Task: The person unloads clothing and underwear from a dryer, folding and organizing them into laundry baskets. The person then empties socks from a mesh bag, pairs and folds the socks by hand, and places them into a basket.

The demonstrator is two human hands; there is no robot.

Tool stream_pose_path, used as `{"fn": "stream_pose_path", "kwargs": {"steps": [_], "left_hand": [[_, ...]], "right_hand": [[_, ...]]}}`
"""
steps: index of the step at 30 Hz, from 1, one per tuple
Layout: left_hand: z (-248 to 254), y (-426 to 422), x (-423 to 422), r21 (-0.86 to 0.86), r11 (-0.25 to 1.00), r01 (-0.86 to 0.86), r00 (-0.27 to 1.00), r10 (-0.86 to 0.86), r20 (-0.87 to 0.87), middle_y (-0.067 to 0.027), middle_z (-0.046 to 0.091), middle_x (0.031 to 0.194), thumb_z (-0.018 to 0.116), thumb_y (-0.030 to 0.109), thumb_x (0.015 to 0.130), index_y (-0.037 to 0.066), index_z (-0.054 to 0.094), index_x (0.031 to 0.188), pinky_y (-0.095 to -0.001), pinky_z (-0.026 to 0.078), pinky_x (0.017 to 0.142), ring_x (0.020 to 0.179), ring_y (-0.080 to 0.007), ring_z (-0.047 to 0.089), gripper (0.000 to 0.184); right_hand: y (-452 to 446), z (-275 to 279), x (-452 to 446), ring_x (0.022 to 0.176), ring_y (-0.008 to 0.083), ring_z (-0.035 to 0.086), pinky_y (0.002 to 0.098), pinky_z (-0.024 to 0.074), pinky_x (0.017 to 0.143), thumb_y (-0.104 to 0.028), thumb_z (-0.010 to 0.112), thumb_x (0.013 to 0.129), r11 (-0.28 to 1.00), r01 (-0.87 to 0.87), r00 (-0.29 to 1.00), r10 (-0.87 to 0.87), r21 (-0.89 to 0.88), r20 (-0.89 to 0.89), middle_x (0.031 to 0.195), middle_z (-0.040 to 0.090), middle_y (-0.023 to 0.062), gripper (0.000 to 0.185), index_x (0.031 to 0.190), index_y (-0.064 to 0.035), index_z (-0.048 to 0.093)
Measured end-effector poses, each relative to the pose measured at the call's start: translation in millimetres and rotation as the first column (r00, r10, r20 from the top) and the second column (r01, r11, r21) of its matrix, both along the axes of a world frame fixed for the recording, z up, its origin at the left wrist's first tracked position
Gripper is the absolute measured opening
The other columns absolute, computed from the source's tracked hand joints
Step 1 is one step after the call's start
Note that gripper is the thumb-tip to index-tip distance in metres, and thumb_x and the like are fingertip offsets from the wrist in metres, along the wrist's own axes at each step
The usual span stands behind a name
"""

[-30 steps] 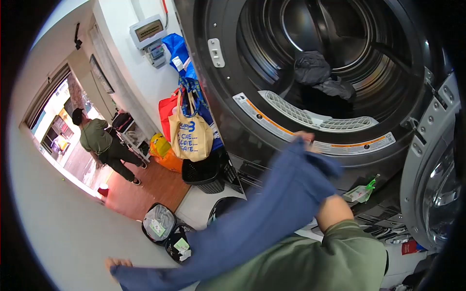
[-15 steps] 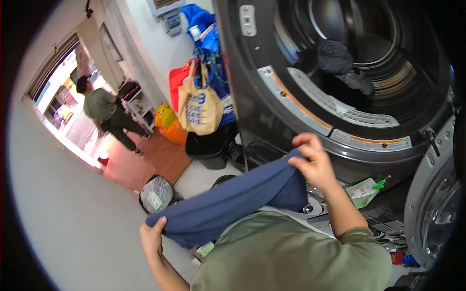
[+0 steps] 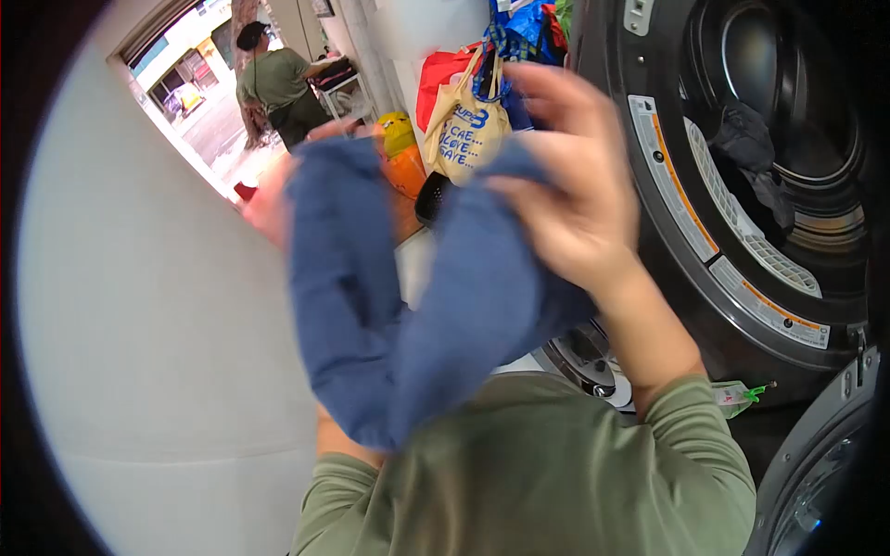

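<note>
Left hand (image 3: 271, 199) and right hand (image 3: 586, 204) pinch blue cloth (image 3: 473, 278) with bent fingers (image 3: 561, 93); far right, a drum (image 3: 825, 153) holds grey cloth (image 3: 744, 137).

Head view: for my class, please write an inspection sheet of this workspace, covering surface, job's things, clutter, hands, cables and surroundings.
Surface: no worktop seen beneath the blue cloth, which is held in the air.
Job's things: the cloth sags in a U shape; dark grey fabric lies in the drum of the open machine.
Clutter: a cream bag with blue lettering, beside a red bag.
Hands: left hand and right hand hold opposite ends of the cloth; both are blurred.
Cables: nothing seen.
Surroundings: a person in a dark cap near the entrance; a pale wall at picture left.
</note>
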State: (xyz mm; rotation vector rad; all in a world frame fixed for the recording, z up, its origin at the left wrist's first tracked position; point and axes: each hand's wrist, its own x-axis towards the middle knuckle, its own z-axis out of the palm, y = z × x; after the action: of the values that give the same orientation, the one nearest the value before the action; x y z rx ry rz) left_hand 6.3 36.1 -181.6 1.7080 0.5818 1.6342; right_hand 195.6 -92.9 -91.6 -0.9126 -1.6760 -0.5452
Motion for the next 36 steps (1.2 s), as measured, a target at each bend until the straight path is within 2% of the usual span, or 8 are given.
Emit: {"fn": "stream_pose_path", "kwargs": {"steps": [4,9,11,12,16,22,30,36], "left_hand": [[-104,13,16,-0.397,0.895,0.203,0.804,-0.384,-0.454,-0.0168,0.059,0.125,0.062,0.033,0.092,0.000,0.052,0.123,-0.0333,0.047,0.096,0.112,-0.0260,0.059,0.046],[-145,7,-37,-0.544,0.698,0.465,0.863,-0.495,0.103,-0.0174,0.057,0.131,0.069,0.034,0.087,0.000,0.051,0.130,-0.0347,0.045,0.098,0.115,-0.0271,0.059,0.058],[-161,9,-50,-0.522,0.809,0.269,0.914,-0.386,-0.128,-0.0176,0.057,0.133,0.072,0.034,0.085,0.000,0.050,0.133,-0.0353,0.045,0.099,0.117,-0.0275,0.058,0.063],[-160,17,-49,-0.484,0.864,-0.137,0.766,-0.217,-0.605,-0.0193,0.068,0.114,0.073,0.020,0.081,0.000,0.062,0.119,-0.0348,0.049,0.089,0.105,-0.0292,0.065,0.045],[-205,33,-29,-0.140,0.962,-0.235,0.775,0.098,-0.625,-0.0186,0.069,0.092,0.064,0.020,0.087,0.001,0.063,0.113,-0.0380,0.050,0.078,0.086,-0.0374,0.066,0.032],[-325,-13,-54,-0.166,0.985,-0.049,0.433,-0.129,-0.892,-0.0279,0.044,0.136,0.070,0.008,0.077,0.019,0.044,0.143,-0.0442,0.044,0.100,0.121,-0.0433,0.049,0.072],[-472,-27,-179,-0.576,0.776,0.256,0.134,-0.619,-0.774,-0.0194,0.067,0.100,0.071,0.027,0.080,0.005,0.065,0.112,-0.0451,0.049,0.085,0.096,-0.0375,0.063,0.040],[-432,-25,-144,-0.692,0.721,0.051,-0.095,-0.686,-0.722,-0.0210,0.066,0.109,0.071,0.035,0.082,0.005,0.062,0.124,-0.0417,0.052,0.084,0.098,-0.0338,0.065,0.052]], "right_hand": [[87,-70,-27,0.096,0.0324,0.061,0.0365,0.0463,0.085,-0.008,0.074,0.080,0.862,-0.011,0.997,-0.032,-0.507,-0.077,0.102,0.063,0.0149,0.032,0.107,-0.0054,0.056],[131,-145,11,0.093,0.0155,0.058,0.0315,0.0474,0.082,-0.004,0.073,0.082,0.539,-0.468,0.804,-0.069,-0.700,-0.591,0.097,0.060,0.0070,0.043,0.118,-0.0034,0.050],[143,-167,26,0.095,0.0172,0.060,0.0313,0.0482,0.085,-0.001,0.072,0.081,0.435,-0.562,0.763,-0.055,-0.703,-0.644,0.104,0.062,0.0073,0.052,0.128,-0.0028,0.049],[150,-182,32,0.095,0.0174,0.061,0.0320,0.0484,0.086,0.000,0.071,0.081,0.607,-0.389,0.880,0.021,-0.693,-0.475,0.104,0.066,0.0078,0.049,0.127,-0.0043,0.055],[135,-197,64,0.100,0.0331,0.061,0.0377,0.0490,0.084,-0.005,0.073,0.073,0.607,-0.114,0.986,-0.029,-0.786,-0.165,0.095,0.068,0.0108,0.024,0.095,-0.0080,0.067],[15,-285,76,0.103,0.0333,0.061,0.0446,0.0522,0.084,-0.018,0.079,0.071,0.169,0.437,0.883,0.105,-0.883,0.457,0.108,0.064,0.0143,0.029,0.096,-0.0078,0.067],[-73,3,172,0.061,0.0220,0.061,0.0349,0.0477,0.057,-0.013,0.074,0.080,0.865,0.464,0.860,-0.390,-0.189,0.329,0.070,0.062,0.0045,0.008,0.079,-0.0090,0.067],[-103,24,387,0.106,0.0351,0.063,0.0440,0.0501,0.087,-0.033,0.080,0.073,-0.169,0.634,0.399,-0.764,-0.755,0.506,0.122,0.062,0.0245,0.079,0.139,-0.0071,0.045]]}}
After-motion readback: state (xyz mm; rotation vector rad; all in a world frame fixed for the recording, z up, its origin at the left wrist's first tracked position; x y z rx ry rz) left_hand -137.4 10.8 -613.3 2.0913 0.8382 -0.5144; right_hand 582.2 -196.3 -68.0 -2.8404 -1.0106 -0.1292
